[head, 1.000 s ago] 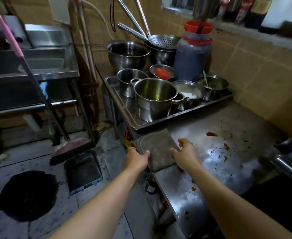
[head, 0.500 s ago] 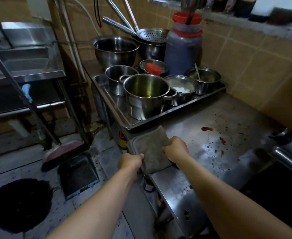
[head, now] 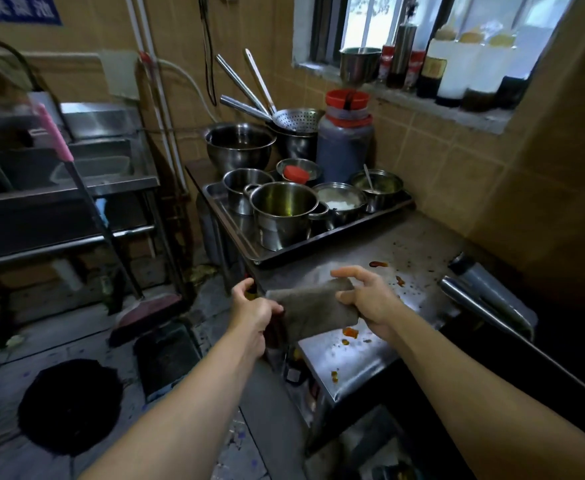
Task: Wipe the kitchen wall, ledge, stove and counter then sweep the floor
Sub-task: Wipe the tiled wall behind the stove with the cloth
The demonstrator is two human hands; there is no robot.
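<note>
At far left a broom leans against the sink stand, its head beside a dustpan on the floor, both well apart from the hands and untouched. Moving right, the left hand pinches the left end of the grey cloth between thumb and curled fingers, just off the counter's front corner. The cloth is folded into a thick pad whose long axis runs roughly left to right between the two hands, lifted clear of the steel counter rather than lying on it. The right hand cups the cloth's right end, thumb under and fingers partly spread above, so it holds the cloth loosely. The spills to be wiped, orange-brown spots and dark specks, lie just beneath and to the right of the cloth, so the right hand is nearer to them and the wipe probably runs rightward toward the wall. The tray of pots sits behind. Compared with half a second earlier, the cloth has come up off the counter's corner, where both hands were gathering it flat, and the view has tipped upward to show the window ledge.
</note>
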